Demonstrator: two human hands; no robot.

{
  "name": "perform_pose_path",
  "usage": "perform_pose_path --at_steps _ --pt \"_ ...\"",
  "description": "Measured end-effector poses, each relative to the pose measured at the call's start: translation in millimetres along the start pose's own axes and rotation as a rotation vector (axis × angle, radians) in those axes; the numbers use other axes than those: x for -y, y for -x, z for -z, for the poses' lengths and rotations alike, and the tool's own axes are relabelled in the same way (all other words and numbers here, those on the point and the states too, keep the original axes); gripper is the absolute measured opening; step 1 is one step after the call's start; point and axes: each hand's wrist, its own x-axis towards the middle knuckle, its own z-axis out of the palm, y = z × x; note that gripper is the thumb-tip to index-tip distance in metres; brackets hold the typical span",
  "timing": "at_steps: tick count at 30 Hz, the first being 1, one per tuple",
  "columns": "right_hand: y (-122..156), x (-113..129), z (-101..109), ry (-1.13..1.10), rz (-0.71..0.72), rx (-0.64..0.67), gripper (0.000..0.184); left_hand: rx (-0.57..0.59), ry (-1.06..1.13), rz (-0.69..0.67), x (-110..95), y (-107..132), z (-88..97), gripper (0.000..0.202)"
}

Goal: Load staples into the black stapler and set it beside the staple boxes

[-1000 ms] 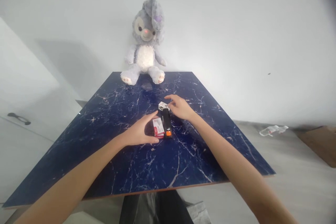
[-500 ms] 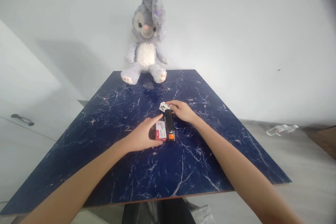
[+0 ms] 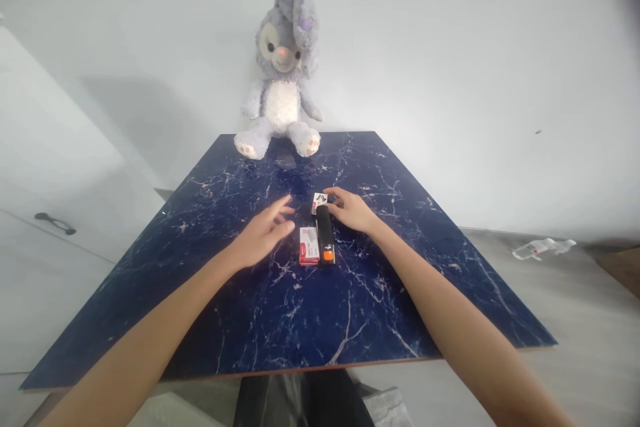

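A black stapler with an orange patch at its near end lies lengthwise on the dark blue marbled table. Along its left side sits a red and white box with small print. At the stapler's far end is a small white box with a dark picture on it. My right hand has its index finger and thumb on the small box's right side, gripping it. To the left of the red and white box, my left hand is off the objects, fingers apart and holding nothing.
A grey plush rabbit sits at the table's far edge against the wall. On the floor to the right lies a clear plastic item, near a brown cardboard piece. A white door or cabinet with a dark handle is at the left.
My left hand has let go of the red and white box and drawn back to the left. The small white box, tilted before, now sits straighter at the stapler's far end.
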Motion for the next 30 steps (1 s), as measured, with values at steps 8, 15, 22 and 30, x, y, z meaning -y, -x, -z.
perform_pose_path --at_steps 8,15,22,30 --pt "-13 3 -13 -0.199 0.038 0.104 0.042 -0.150 -0.211 -0.031 15 -14 -17.5 0.064" --pt "-9 7 -14 -0.341 -0.017 0.192 0.066 -0.075 -0.225 -0.052 21 -14 -20.6 0.063" --pt "-1 12 -11 -0.532 -0.013 0.317 0.070 -0.106 -0.202 0.026 27 -16 -23.4 0.064" --pt "9 18 -14 -0.499 -0.029 0.239 0.071 -0.041 -0.200 0.013 19 -9 -18.0 0.069"
